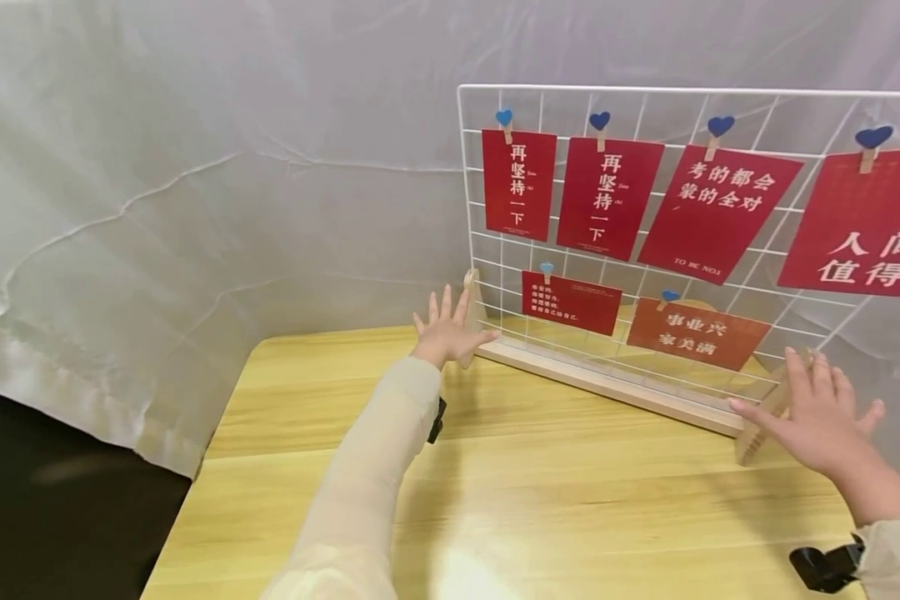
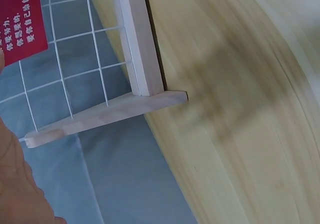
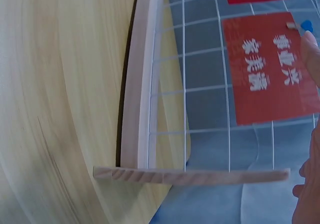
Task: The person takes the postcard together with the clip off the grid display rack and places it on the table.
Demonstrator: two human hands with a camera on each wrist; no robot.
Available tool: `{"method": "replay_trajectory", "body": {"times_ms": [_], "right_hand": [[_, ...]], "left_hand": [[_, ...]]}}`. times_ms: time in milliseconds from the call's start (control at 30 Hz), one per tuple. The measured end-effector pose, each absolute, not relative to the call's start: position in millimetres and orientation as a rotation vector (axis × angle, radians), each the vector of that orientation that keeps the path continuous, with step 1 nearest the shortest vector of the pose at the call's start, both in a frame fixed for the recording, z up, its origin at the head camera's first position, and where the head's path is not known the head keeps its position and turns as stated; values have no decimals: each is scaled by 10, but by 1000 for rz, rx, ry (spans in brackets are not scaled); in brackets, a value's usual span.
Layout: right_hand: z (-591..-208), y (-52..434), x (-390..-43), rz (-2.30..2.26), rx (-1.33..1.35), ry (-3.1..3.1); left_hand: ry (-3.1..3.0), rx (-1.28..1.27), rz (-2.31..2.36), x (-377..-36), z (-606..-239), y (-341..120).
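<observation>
A white wire grid panel [image 1: 645,275] stands in a pale wooden base [image 1: 607,385] on a yellow wooden table [image 1: 495,483]. Several red cards [image 1: 607,197] hang on it from small clips with blue hearts [image 1: 599,122]. My left hand [image 1: 447,332] is spread open at the left wooden foot [image 2: 107,113] of the stand, thumb toward the base. My right hand [image 1: 821,415] is spread open at the right wooden foot [image 3: 190,175], just beside it. Whether either palm touches the stand I cannot tell. Both hands hold nothing.
A white translucent sheet [image 1: 195,167] hangs behind and to the left of the table. The table's left edge [image 1: 217,433] drops to a dark floor [image 1: 60,500]. The stand sits near the table's back edge. Black wrist straps [image 1: 825,567] show on my sleeves.
</observation>
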State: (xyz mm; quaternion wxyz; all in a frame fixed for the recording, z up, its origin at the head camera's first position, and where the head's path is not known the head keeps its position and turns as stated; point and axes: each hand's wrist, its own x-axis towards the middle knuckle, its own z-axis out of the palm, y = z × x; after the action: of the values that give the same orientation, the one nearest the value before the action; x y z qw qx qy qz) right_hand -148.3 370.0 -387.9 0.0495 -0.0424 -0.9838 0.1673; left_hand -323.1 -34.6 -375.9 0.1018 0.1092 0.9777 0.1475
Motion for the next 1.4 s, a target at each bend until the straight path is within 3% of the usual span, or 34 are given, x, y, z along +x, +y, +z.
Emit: {"method": "replay_trajectory", "body": {"times_ms": [700,1400], "right_hand": [[-3989,3883,-1593,763,-307,-2878],[-4085,3786,-1689,1161,-274,-2489]], "left_hand": [[2855,312,666,-3477,-3785,-210],[2895,292,723,-3698,-3721,0]]}}
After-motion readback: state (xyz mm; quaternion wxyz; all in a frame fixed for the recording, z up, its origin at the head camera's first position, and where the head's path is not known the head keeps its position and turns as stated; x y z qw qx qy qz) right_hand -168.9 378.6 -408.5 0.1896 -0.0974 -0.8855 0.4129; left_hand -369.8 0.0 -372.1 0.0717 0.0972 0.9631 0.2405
